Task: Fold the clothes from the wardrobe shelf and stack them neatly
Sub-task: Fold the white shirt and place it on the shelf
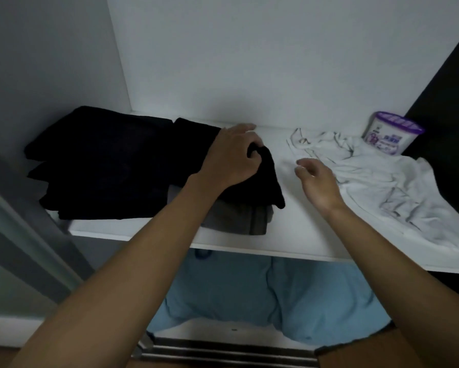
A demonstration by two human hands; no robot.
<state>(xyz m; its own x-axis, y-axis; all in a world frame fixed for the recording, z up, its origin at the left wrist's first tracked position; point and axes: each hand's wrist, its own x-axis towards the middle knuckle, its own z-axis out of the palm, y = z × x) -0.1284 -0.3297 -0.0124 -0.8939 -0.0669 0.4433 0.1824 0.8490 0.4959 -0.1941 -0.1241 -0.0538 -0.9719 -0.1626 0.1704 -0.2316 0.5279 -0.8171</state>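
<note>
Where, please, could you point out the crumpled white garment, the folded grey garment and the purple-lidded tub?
crumpled white garment (377, 179): head view, middle of its spread cloth.
folded grey garment (236, 217): head view, its exposed front part.
purple-lidded tub (382, 143): head view, its printed side wall.

white shelf (289, 235) | left: black folded clothes (103, 168) | centre: grey garment (236, 219) | right: crumpled white garment (382, 176) | back-right: purple-lidded tub (390, 134)

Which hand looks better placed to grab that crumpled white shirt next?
Right, probably: the right hand hovers open beside the white shirt, while the left hand grips the black garment.
</note>
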